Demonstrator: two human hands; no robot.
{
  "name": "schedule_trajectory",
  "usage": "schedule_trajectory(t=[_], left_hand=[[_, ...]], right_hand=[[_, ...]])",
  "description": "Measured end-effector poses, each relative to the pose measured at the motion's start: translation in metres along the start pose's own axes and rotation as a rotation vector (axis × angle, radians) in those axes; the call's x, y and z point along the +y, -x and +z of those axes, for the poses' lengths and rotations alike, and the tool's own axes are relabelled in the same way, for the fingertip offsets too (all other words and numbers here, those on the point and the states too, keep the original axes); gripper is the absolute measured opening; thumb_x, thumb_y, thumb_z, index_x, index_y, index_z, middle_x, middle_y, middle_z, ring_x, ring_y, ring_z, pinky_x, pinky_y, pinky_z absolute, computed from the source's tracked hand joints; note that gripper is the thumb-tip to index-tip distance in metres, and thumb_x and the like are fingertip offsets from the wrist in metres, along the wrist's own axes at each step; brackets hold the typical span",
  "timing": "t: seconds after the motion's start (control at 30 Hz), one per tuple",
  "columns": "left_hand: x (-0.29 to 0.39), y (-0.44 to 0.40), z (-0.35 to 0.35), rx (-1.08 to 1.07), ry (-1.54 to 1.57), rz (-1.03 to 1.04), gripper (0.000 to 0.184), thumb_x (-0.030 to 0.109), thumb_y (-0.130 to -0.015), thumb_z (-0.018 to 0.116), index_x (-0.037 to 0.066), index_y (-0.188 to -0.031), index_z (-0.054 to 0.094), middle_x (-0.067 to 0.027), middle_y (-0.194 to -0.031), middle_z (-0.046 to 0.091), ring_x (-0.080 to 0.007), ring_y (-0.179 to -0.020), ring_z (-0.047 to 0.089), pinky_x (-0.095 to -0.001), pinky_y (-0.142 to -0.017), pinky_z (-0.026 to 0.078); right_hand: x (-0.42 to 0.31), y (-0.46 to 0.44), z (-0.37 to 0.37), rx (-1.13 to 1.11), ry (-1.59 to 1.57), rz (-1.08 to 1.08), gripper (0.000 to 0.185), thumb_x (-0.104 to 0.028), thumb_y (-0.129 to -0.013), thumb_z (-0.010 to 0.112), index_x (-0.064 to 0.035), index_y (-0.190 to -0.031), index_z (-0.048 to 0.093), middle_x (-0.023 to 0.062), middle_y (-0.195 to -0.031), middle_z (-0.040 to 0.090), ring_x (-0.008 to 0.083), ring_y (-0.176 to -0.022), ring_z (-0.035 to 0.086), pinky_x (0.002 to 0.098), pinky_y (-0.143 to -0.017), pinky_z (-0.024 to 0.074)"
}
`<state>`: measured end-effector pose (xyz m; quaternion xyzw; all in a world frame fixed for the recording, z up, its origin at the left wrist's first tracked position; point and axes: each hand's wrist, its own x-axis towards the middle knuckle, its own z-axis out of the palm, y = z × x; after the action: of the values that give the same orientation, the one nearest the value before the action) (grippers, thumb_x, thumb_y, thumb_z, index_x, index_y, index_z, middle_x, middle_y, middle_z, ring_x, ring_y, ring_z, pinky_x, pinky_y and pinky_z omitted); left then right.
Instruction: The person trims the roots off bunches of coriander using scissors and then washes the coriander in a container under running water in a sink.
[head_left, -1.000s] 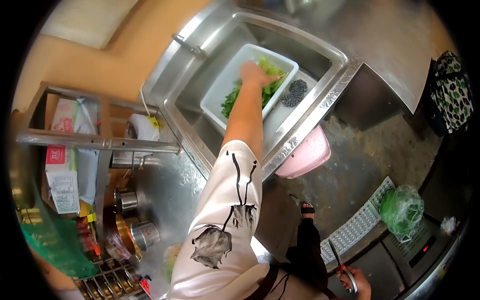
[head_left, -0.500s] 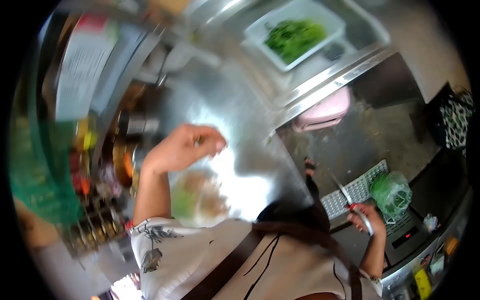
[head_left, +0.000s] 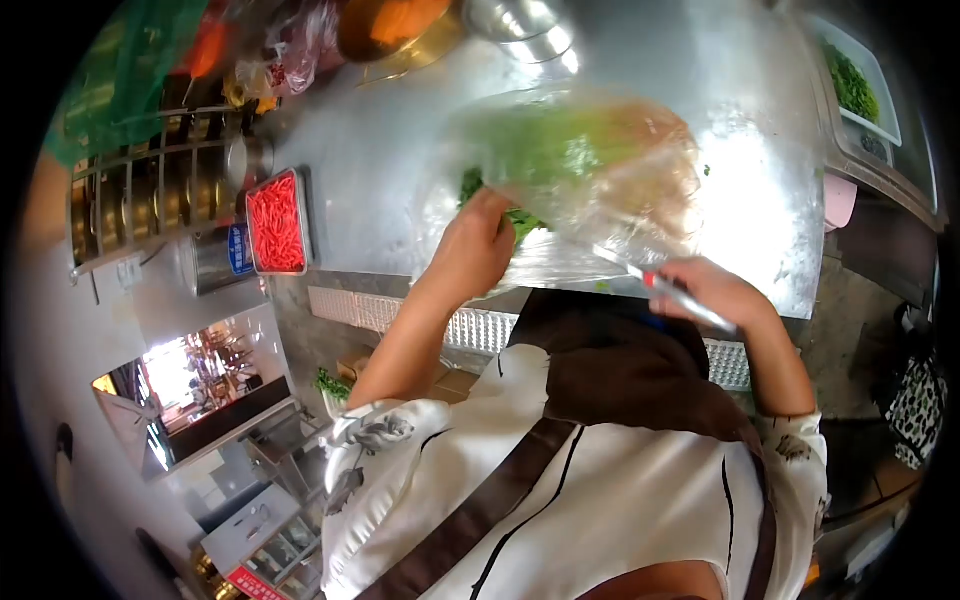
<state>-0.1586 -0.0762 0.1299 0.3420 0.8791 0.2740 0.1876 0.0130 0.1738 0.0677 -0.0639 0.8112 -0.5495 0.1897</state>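
Note:
A clear plastic bag [head_left: 640,170] with leafy greens and something brownish inside lies on the steel counter [head_left: 380,180]. At its left edge my left hand [head_left: 475,245] is closed on the plastic, beside dark green leaves [head_left: 522,225] at the bag's opening. My right hand [head_left: 705,290] grips a knife [head_left: 640,272] with a red mark near its handle; the blade points up and left, over the near side of the bag. Motion blurs part of the bag, so its contents are not sharp.
A tray of red strips [head_left: 277,222] sits at the counter's left, below a rack of metal containers [head_left: 150,190]. Metal bowls [head_left: 515,25] stand at the back. At the far right, the sink [head_left: 910,170] holds a white basin [head_left: 880,75] of greens.
The view has swung from the sink to the counter. My left hand has left the greens in the basin and taken hold of the bag. The knife in my right hand is now over the counter.

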Motion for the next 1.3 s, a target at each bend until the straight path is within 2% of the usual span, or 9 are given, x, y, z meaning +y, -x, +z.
schedule_trajectory(t=[0.07, 0.13, 0.27, 0.43, 0.53, 0.7, 0.93, 1.13, 1.3], left_hand=[[-0.029, -0.022, 0.001, 0.272, -0.033, 0.212, 0.027, 0.004, -0.08, 0.048, 0.004, -0.107, 0.054, -0.0203, -0.109, 0.053, -0.0364, -0.098, 0.052, -0.042, -0.084, 0.042], [-0.042, -0.047, 0.001, 0.363, -0.073, 0.317, 0.031, 0.002, -0.079, 0.049, 0.004, -0.11, 0.052, -0.0205, -0.109, 0.052, -0.0367, -0.1, 0.05, -0.042, -0.085, 0.041], [-0.045, -0.09, 0.027, 0.093, -0.038, 0.395, 0.033, 0.004, -0.078, 0.053, 0.002, -0.111, 0.052, -0.0184, -0.116, 0.051, -0.0363, -0.107, 0.048, -0.0402, -0.093, 0.037], [-0.044, -0.108, 0.076, 0.039, -0.302, 0.607, 0.04, 0.008, -0.076, 0.059, 0.001, -0.114, 0.049, -0.0189, -0.122, 0.046, -0.0359, -0.111, 0.044, -0.0411, -0.095, 0.036], [-0.048, -0.125, 0.086, 0.179, -0.358, 0.431, 0.048, 0.017, -0.074, 0.064, 0.0, -0.116, 0.047, -0.0207, -0.121, 0.046, -0.0348, -0.112, 0.045, -0.041, -0.095, 0.036], [-0.025, -0.153, 0.075, -0.375, -0.568, 0.081, 0.061, 0.027, -0.07, 0.068, -0.001, -0.119, 0.044, -0.0226, -0.121, 0.046, -0.0344, -0.112, 0.045, -0.0427, -0.095, 0.035], [0.017, -0.113, 0.035, -0.376, -0.617, 0.047, 0.045, 0.027, -0.07, 0.065, 0.001, -0.105, 0.054, -0.0191, -0.114, 0.05, -0.0322, -0.108, 0.047, -0.0385, -0.09, 0.04], [-0.027, -0.078, 0.056, -0.583, -0.415, 0.05, 0.092, 0.037, -0.07, 0.068, 0.006, -0.139, 0.016, -0.0222, -0.142, 0.016, -0.0348, -0.13, 0.023, -0.04, -0.105, 0.025], [-0.016, -0.075, 0.002, -0.562, -0.108, 0.226, 0.07, 0.039, -0.081, 0.059, 0.006, -0.135, 0.03, -0.022, -0.139, 0.026, -0.0345, -0.127, 0.029, -0.0379, -0.103, 0.027]], right_hand=[[-0.001, -0.029, 0.003, 0.142, -0.962, 0.627, 0.023, -0.028, -0.085, 0.056, -0.0046, -0.087, 0.058, 0.0033, -0.058, 0.056, 0.0113, -0.044, 0.048, 0.0238, -0.043, 0.0381], [0.008, -0.046, 0.005, 0.393, -0.532, 0.374, 0.028, -0.03, -0.09, 0.046, -0.0038, -0.093, 0.057, -0.0037, -0.053, 0.047, 0.0057, -0.037, 0.038, 0.0193, -0.037, 0.0287], [-0.014, -0.048, -0.031, 0.606, -1.337, 0.155, 0.034, -0.031, -0.089, 0.047, 0.0004, -0.102, 0.049, -0.0052, -0.051, 0.036, 0.0046, -0.038, 0.03, 0.0213, -0.038, 0.0248], [-0.02, -0.059, -0.048, 0.465, -1.228, 0.267, 0.032, -0.03, -0.088, 0.049, -0.0005, -0.099, 0.048, -0.0044, -0.052, 0.039, 0.0043, -0.039, 0.033, 0.021, -0.038, 0.0254], [-0.015, -0.065, -0.056, 0.448, -1.175, 0.261, 0.03, -0.03, -0.088, 0.05, -0.0016, -0.097, 0.049, -0.0041, -0.051, 0.04, 0.0045, -0.039, 0.033, 0.0209, -0.038, 0.0253], [0.005, -0.07, -0.059, 0.499, -1.258, 0.368, 0.024, -0.026, -0.086, 0.053, -0.0027, -0.09, 0.049, -0.0025, -0.052, 0.042, 0.0058, -0.038, 0.033, 0.0218, -0.036, 0.0251], [0.026, -0.07, -0.074, 0.438, -1.264, 0.388, 0.021, -0.023, -0.085, 0.054, -0.0022, -0.088, 0.048, -0.0008, -0.05, 0.042, 0.0064, -0.036, 0.034, 0.0207, -0.034, 0.0264], [0.046, -0.094, -0.064, 0.558, -0.141, 0.578, 0.036, -0.033, -0.081, 0.057, 0.0032, -0.077, 0.058, 0.0137, -0.065, 0.057, 0.0247, -0.055, 0.056, 0.0358, -0.056, 0.0455], [0.007, -0.094, -0.034, 0.807, 0.548, 0.75, 0.028, -0.024, -0.078, 0.056, -0.0036, -0.097, 0.055, 0.0191, -0.084, 0.061, 0.0334, -0.077, 0.06, 0.0392, -0.073, 0.0474]])
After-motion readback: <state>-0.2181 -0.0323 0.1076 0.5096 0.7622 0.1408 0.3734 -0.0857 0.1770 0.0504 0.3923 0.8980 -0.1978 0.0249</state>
